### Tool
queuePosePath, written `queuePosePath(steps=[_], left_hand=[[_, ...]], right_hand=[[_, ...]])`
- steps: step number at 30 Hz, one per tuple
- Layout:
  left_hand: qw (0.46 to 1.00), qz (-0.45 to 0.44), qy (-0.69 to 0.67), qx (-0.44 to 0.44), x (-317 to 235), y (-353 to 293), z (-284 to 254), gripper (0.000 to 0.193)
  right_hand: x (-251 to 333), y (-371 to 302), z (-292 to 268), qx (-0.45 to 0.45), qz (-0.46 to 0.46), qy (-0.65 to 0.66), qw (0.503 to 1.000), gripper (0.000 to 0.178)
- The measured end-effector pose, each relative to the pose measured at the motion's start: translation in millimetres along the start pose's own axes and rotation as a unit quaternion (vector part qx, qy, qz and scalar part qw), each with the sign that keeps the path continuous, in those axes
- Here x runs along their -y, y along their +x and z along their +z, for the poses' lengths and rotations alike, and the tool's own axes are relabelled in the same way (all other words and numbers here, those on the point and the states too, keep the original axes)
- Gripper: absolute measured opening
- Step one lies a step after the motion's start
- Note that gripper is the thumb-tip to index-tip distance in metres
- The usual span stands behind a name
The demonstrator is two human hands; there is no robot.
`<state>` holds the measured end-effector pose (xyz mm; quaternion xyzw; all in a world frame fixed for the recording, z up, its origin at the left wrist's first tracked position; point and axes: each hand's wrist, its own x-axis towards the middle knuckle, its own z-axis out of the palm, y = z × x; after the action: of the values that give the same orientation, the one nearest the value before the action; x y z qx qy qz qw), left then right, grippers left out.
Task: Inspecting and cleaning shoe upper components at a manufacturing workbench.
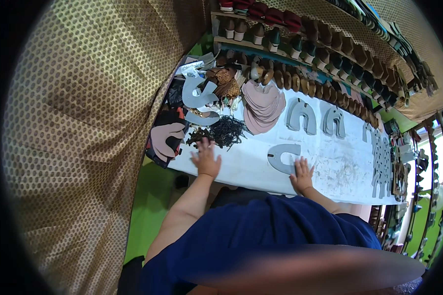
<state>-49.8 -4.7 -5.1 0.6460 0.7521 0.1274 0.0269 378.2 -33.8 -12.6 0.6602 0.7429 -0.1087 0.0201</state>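
Pressing flat on the white bench (251,169), both hands are spread open and hold nothing; left hand (206,160) lies palm down just below a dark tangle of cords (227,131); right hand (302,175) has fingertips touching the lower edge of a grey U-shaped cut piece (283,158), which lies flat near the bench's front edge. Step looks like positioning or smoothing that piece; any next move would call for a pinch at its edge, since it lies flush. No bins or trays visible; 2 more grey arch pieces (301,116) lie farther back beside a pink stack of cutouts (264,104); wall shelves (300,37) hold rows of shoe heels.
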Motion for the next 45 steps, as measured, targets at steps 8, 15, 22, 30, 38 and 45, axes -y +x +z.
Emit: queuePosePath(steps=[8, 15, 22, 30, 38, 45], left_hand=[[0.987, -0.104, -0.05, -0.115, 65, -6, 10, 0.034], [0.993, -0.064, -0.019, -0.094, 61, 4, -1, 0.012], [0.992, 0.023, 0.0, -0.122, 70, -1, 5, 0.009], [0.977, 0.08, -0.122, -0.157, -28, 15, -25, 0.01], [0.921, 0.098, -0.353, 0.13, -142, 28, -16, 0.01], [0.914, 0.128, -0.333, 0.193, -178, 22, -16, 0.012]], right_hand=[[-18, 6, 4, -0.031, 0.066, 0.026, 0.997, 0.073], [-21, 6, 10, -0.05, 0.062, 0.021, 0.997, 0.071], [-25, 7, 14, -0.051, 0.055, 0.034, 0.997, 0.071], [-9, 33, -5, -0.069, -0.033, 0.087, 0.993, 0.06], [60, 81, -104, -0.025, -0.287, 0.218, 0.932, 0.038], [49, 90, -115, 0.032, -0.312, 0.159, 0.936, 0.016]])
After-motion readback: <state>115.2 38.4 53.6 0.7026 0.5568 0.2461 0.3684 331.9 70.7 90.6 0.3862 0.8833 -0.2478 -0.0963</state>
